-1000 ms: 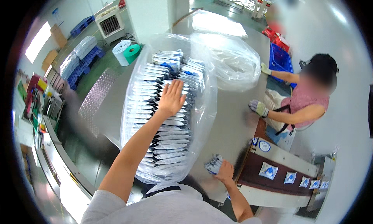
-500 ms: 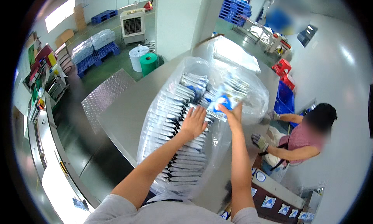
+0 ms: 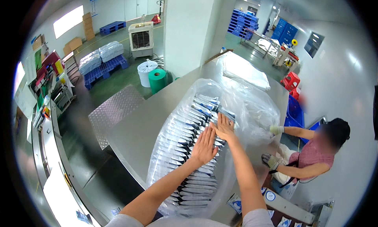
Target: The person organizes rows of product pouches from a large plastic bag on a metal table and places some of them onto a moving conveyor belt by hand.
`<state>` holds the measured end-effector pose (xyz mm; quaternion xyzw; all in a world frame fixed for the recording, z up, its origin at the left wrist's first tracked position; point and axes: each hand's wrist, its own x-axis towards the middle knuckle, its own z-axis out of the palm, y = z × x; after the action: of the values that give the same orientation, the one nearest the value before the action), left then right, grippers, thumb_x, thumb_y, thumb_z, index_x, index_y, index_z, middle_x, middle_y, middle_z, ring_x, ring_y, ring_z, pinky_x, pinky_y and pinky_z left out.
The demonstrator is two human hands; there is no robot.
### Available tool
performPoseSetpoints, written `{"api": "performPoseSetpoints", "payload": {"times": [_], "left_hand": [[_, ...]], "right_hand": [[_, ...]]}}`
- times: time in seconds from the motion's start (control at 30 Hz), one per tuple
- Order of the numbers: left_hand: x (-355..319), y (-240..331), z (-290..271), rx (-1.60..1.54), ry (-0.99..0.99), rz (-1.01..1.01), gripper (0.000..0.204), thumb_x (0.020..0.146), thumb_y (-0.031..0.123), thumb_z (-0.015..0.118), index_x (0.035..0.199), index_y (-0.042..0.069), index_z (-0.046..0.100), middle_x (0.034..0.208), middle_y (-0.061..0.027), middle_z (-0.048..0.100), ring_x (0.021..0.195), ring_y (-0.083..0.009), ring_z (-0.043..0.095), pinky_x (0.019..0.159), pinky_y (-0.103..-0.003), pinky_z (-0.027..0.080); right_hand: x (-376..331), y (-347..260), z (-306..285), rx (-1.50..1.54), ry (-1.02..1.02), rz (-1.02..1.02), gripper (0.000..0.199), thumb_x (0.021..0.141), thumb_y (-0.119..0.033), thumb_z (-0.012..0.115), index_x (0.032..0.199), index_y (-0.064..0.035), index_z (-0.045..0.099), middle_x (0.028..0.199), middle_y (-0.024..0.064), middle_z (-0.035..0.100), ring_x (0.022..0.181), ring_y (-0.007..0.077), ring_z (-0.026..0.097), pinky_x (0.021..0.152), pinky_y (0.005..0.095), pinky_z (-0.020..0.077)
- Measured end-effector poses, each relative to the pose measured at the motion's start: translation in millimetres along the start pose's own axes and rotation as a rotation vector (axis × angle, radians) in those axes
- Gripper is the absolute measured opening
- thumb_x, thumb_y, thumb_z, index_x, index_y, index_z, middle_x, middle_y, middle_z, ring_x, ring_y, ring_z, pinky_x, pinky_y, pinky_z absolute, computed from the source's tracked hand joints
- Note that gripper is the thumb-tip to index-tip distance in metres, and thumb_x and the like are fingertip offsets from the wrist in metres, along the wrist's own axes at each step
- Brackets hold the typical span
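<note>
Hands are laid flat, fingers spread and gripping nothing, on a long row of white-and-blue flat pouches [image 3: 185,148] packed inside a large clear plastic bag [image 3: 244,105]. The left hand [image 3: 204,146] is pressed palm-down on the pouches just below the centre of the frame; the right hand [image 3: 224,127] is placed just beside it, slightly higher and to the right, its fingertips reaching the upper end of the row. The row is seen running from the lower centre of the frame up toward the middle, lying on a grey stainless-steel table [image 3: 138,128] (its surface is bent by the lens).

At the right edge of the frame, a co-worker in a pink top [image 3: 311,156] is seated at the table's far side, with both hands in grey work gloves [image 3: 271,161] held near the loose end of the bag. A green roll [image 3: 158,80] and a white roll [image 3: 146,72] are stood on the floor beyond the table, upper centre-left, with a white air cooler [image 3: 141,38] behind them. Blue pallets [image 3: 104,67] bearing wrapped bundles are seen at upper left.
</note>
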<state>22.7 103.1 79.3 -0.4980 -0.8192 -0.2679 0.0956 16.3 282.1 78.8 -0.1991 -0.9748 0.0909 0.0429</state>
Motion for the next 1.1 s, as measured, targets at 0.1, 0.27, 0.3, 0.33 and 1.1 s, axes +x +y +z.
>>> {"api": "performPoseSetpoints", "payload": {"times": [0.1, 0.27, 0.3, 0.33, 1.1], "left_hand": [[-1, -6, 5, 0.059, -0.018, 0.018, 0.071, 0.087, 0.036, 0.047, 0.14, -0.006, 0.025, 0.145, -0.0239, 0.027, 0.138, -0.0346, 0.021, 0.112, -0.043, 0.018], [-1, -9, 12, 0.117, -0.034, 0.052, 0.067, 0.089, 0.039, 0.043, 0.137, -0.006, 0.03, 0.144, -0.0238, 0.028, 0.138, -0.036, 0.021, 0.112, -0.044, 0.018], [0, -9, 13, 0.124, -0.072, 0.043, 0.067, 0.089, 0.038, 0.043, 0.137, -0.006, 0.03, 0.145, -0.0237, 0.026, 0.138, -0.036, 0.02, 0.112, -0.044, 0.018], [1, -8, 18, 0.107, -0.053, 0.066, 0.067, 0.089, 0.038, 0.043, 0.137, -0.006, 0.029, 0.146, -0.0237, 0.025, 0.138, -0.0361, 0.02, 0.112, -0.044, 0.018], [3, -20, 39, 0.278, -0.086, 0.115, 0.056, 0.094, 0.031, 0.039, 0.14, 0.001, 0.028, 0.149, -0.0175, 0.022, 0.138, -0.0334, 0.019, 0.112, -0.044, 0.017]], "right_hand": [[5, -3, 2, 0.062, -0.096, 0.03, 0.085, 0.09, -0.064, 0.028, 0.145, -0.0002, 0.015, 0.15, 0.0169, 0.019, 0.139, 0.0297, 0.019, 0.108, 0.0574, 0.0109], [-14, -20, -24, 0.07, -0.191, 0.061, 0.086, 0.089, -0.066, 0.023, 0.146, -0.0027, 0.013, 0.154, 0.0124, 0.011, 0.142, 0.0248, 0.01, 0.109, 0.0606, 0.0018], [-22, -21, -25, 0.059, -0.182, 0.041, 0.084, 0.09, -0.065, 0.023, 0.145, -0.0017, 0.017, 0.153, 0.0128, 0.014, 0.142, 0.0245, 0.012, 0.109, 0.0613, 0.0023], [-33, -19, -18, 0.023, -0.082, 0.038, 0.079, 0.091, -0.062, 0.025, 0.141, -0.0016, 0.028, 0.15, 0.0145, 0.025, 0.14, 0.0256, 0.019, 0.108, 0.0627, 0.0062], [-547, -33, 224, 0.144, 0.004, 0.655, 0.024, 0.083, -0.023, 0.047, 0.077, -0.0066, 0.062, 0.075, 0.0166, 0.064, 0.074, 0.0351, 0.062, 0.066, 0.0471, 0.0481]]}}
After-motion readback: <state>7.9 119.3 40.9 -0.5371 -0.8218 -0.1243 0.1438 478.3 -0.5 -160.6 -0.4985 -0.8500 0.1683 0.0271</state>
